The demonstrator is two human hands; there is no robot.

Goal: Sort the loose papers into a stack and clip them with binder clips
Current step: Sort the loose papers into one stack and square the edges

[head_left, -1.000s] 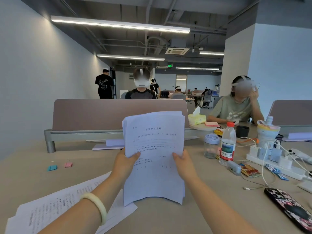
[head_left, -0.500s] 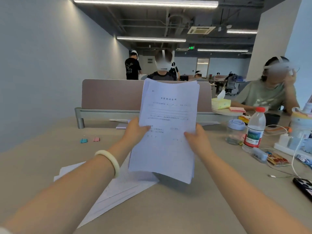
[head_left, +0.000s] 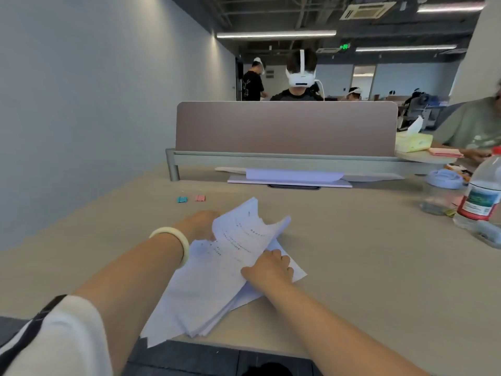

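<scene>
A sheaf of white printed papers (head_left: 217, 278) lies low over the beige desk (head_left: 352, 253), its near end hanging past the front edge. My left hand (head_left: 199, 225), a pale bangle on the wrist, grips the sheaf's left far side. My right hand (head_left: 268, 268) holds its right edge, fingers curled over the sheets. The far end of the top sheets curls upward. Two small binder clips, a blue binder clip (head_left: 182, 199) and a pink binder clip (head_left: 200, 198), lie on the desk beyond my left hand.
A brown divider panel (head_left: 284, 128) closes off the desk's far side, with more paper and a folder (head_left: 290, 178) below it. A water bottle (head_left: 481, 194) and a lidded jar (head_left: 440, 194) stand at the right. People sit behind the panel and at the right.
Both hands have brought the sheaf down from upright in front of me onto the loose sheets on the desk. The view has tilted down and swung right.
</scene>
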